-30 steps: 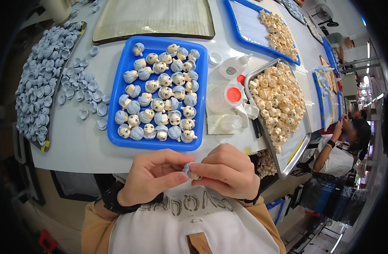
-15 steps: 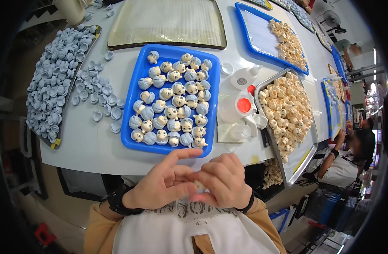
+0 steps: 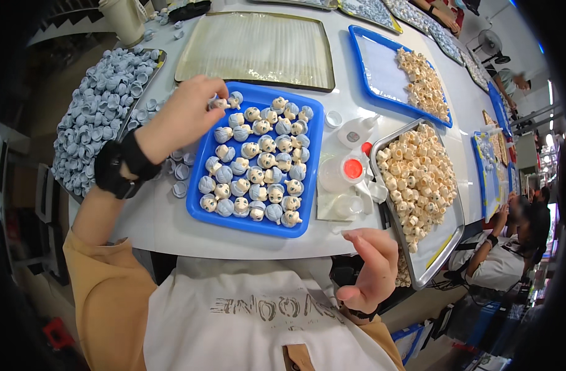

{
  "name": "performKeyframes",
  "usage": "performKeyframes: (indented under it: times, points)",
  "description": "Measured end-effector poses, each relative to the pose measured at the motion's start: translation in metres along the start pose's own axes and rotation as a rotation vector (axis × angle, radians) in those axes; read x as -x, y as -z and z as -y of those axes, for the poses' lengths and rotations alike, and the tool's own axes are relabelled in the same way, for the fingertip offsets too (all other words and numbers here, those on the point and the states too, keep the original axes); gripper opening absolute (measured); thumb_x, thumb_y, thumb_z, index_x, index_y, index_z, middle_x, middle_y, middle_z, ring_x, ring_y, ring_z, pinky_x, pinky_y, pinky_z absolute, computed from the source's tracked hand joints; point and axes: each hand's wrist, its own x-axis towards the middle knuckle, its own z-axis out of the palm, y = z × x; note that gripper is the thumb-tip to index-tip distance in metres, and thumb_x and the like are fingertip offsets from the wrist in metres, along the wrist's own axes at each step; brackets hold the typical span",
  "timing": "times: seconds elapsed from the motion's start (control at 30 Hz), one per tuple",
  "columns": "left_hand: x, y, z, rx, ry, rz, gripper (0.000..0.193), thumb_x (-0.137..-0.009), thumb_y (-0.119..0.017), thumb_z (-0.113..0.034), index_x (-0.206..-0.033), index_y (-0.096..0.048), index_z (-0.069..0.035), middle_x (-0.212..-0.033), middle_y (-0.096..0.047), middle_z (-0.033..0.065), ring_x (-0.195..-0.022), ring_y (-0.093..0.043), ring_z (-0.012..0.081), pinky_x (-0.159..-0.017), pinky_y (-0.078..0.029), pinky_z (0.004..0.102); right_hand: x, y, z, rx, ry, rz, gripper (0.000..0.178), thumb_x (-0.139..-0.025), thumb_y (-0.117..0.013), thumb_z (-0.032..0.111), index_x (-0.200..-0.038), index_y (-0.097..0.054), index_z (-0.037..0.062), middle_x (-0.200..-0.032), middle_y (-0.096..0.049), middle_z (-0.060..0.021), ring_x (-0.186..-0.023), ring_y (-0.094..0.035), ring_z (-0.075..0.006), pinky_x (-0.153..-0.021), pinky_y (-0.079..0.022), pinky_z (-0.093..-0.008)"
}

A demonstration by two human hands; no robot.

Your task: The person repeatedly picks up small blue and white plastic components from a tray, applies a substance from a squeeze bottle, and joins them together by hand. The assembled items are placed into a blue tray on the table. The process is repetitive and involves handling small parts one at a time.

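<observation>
My left hand (image 3: pixel 189 111) reaches over the far left corner of the blue tray (image 3: pixel 315 162). Its thumb and fingers pinch a small doll head (image 3: pixel 219 104), mostly covered by the fingertips, beside another head in that corner. Rows of doll heads with pale blue hair and painted faces, such as this head (image 3: pixel 256 174), fill the tray. Close to the table's front edge, my right hand (image 3: pixel 372 272) is raised with nothing in it, thumb and fingers apart. It is nearest to the metal tray (image 3: pixel 440 253) of cream-coloured hollow face parts.
Light blue hair shells (image 3: pixel 100 117) heap on a tray at the left, with loose ones beside it. Clear bottles, one with a red-orange lid (image 3: pixel 353 168), stand right of the blue tray. A shallow empty-looking tray (image 3: pixel 258 49) lies behind. Another person (image 3: pixel 505 247) works at the right.
My hands have parted from in front of my chest. The left went forward with the doll head to the tray's far left corner; the right moved rightward and opened.
</observation>
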Motion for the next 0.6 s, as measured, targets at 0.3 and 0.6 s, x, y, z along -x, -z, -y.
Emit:
performKeyframes:
  times: [0.3, 0.6]
  points:
    - [0.007, -0.019, -0.007, -0.153, -0.033, -0.033, 0.03, -0.073, -0.067, -0.011, -0.1, -0.055, -0.002, -0.102, -0.053, 0.0147, -0.068, -0.056, 0.0278, -0.065, -0.046, 0.0351, 0.007, 0.001, 0.0, -0.004, -0.08, 0.005, 0.054, -0.078, -0.066, 0.045, -0.106, -0.061, -0.0012, -0.097, -0.06, -0.017, -0.083, -0.058, -0.0272, -0.07, -0.047, -0.0343]
    - [0.101, 0.053, -0.006, -0.154, 0.194, 0.042, 0.087, -0.065, -0.076, -0.033, -0.135, -0.032, -0.005, -0.137, -0.027, 0.0211, -0.124, -0.032, 0.036, -0.099, -0.033, 0.0409, 0.013, 0.005, -0.006, 0.019, -0.146, -0.122, 0.052, -0.085, -0.057, 0.046, -0.1, -0.061, -0.0039, -0.089, -0.061, -0.0182, -0.079, -0.058, -0.0285, -0.068, -0.046, -0.0347]
